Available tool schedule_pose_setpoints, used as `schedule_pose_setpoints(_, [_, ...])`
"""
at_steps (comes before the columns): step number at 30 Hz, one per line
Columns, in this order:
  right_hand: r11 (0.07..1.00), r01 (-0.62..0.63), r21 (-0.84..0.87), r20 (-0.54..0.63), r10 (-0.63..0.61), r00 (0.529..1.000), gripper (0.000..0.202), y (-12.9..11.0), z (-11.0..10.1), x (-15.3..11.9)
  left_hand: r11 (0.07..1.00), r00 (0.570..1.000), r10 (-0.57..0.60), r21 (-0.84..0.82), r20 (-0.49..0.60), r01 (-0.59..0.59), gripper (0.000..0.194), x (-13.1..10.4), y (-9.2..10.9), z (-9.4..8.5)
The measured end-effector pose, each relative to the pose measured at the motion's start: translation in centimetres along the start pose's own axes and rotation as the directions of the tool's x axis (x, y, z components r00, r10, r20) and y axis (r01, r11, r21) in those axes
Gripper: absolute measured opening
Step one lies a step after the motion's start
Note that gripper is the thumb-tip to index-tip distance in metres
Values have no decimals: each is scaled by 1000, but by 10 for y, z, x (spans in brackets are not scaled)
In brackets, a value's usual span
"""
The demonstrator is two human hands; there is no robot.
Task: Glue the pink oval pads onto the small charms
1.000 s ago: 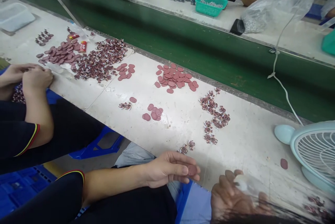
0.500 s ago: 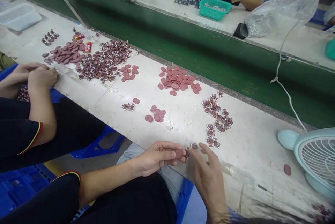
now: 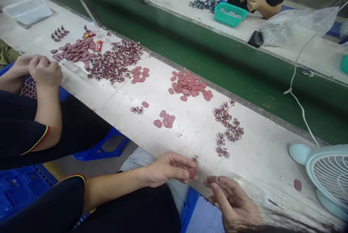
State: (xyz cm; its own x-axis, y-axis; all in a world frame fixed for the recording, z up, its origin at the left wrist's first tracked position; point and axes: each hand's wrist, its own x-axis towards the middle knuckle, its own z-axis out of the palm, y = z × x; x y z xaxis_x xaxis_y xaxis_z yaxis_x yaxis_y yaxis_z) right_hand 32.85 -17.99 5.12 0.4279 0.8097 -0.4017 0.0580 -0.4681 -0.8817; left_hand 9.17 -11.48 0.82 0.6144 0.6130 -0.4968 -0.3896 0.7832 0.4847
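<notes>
My left hand (image 3: 174,169) pinches a reddish-brown oval disc (image 3: 191,172) between thumb and fingers above the table's near edge. My right hand (image 3: 233,198) is just right of it, thumb and fingertips closed on something small and brown that I cannot make out. A small brown-and-white figure piece (image 3: 195,159) lies just beyond my left fingertips. Similar figure pieces (image 3: 232,130) form a loose cluster farther back on the right. A small group of oval discs (image 3: 166,119) lies to the left, with a larger pile of discs (image 3: 189,83) behind it.
A pale blue fan (image 3: 330,167) stands at the right, near a lone oval disc (image 3: 298,185) and a thin dark-tipped tool (image 3: 274,203). At left, a co-worker's hands (image 3: 45,69) are beside a big heap of figure pieces (image 3: 112,62). A green trough (image 3: 203,49) runs behind the table.
My right hand has moved down and right, away from my left hand, and its fingers have closed. One of two figure pieces near my fingers is gone from the table. The view has shifted slightly.
</notes>
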Motion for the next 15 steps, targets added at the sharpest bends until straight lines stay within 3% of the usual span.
schedule_pose_setpoints(4, [994,12,110,-30,-9,1000,31,-13,22,-30,1000,997,7,28,78,-9,55,2,-4,4])
schedule_pose_setpoints(15, [987,-102,123,-52,109,993,42,-29,38,-36,999,992,9,42,127,-15,56,0,-4,10])
